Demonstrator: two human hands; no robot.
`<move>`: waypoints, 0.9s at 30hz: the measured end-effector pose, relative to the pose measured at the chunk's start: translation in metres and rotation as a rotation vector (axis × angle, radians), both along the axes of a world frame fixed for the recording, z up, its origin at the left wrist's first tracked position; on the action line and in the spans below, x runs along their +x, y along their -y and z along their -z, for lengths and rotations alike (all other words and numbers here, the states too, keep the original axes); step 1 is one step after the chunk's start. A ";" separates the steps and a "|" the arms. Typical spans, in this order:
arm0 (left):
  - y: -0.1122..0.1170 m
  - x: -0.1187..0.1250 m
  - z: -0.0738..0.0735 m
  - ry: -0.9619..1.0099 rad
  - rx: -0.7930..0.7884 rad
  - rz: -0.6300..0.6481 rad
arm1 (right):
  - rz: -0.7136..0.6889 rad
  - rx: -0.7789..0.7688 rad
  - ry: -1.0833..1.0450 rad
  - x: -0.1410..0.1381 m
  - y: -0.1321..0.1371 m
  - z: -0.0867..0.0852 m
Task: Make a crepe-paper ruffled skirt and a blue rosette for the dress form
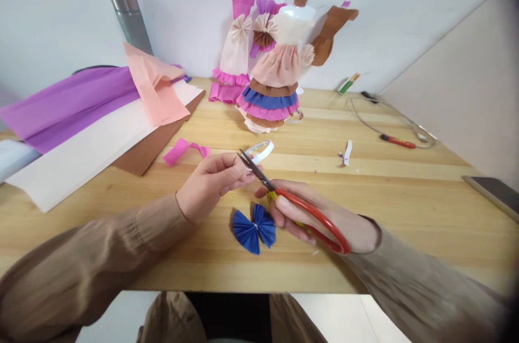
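My left hand (219, 178) is closed in a pinch beside a narrow white roll of tape (265, 154), whose near side is partly hidden by scissor blades and fingertips. Red-handled scissors (310, 213) are in my right hand (300, 205), its fingers around the handles. The dark blades are slightly parted and point up and left, right at my left fingertips. On the table below lies a blue pleated paper bow (254, 228), pinched at its middle, touched by neither hand.
Small paper dresses (275, 65) on stands are at the back by the wall. Coloured paper sheets (85, 143) lie left, near a pink scrap (184, 151). To the right are a white scrap (347, 153), a cable with a red-handled tool (397, 141), and a phone (494, 194).
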State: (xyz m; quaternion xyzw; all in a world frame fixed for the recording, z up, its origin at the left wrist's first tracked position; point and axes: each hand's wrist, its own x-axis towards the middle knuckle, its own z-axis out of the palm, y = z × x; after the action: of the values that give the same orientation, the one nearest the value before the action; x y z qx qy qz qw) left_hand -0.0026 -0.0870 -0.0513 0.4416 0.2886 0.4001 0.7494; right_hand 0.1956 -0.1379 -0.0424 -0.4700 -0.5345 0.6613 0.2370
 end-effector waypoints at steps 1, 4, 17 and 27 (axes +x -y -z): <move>-0.001 0.000 0.001 0.007 -0.008 -0.014 | -0.027 0.023 0.030 0.001 0.000 -0.004; -0.005 -0.002 0.003 0.022 -0.023 -0.081 | -0.078 0.169 0.160 0.009 0.001 -0.011; -0.018 -0.006 0.014 -0.025 0.048 0.017 | -0.086 0.911 1.098 0.079 -0.012 0.028; -0.016 -0.009 0.013 -0.153 0.152 0.283 | 0.095 1.436 0.762 0.048 -0.025 0.012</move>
State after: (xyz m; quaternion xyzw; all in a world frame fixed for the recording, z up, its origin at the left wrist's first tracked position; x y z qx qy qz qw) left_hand -0.0119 -0.0706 -0.0640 0.5622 0.2487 0.2766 0.7386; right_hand 0.2434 -0.1129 -0.0542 -0.4183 -0.8517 -0.0586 0.3102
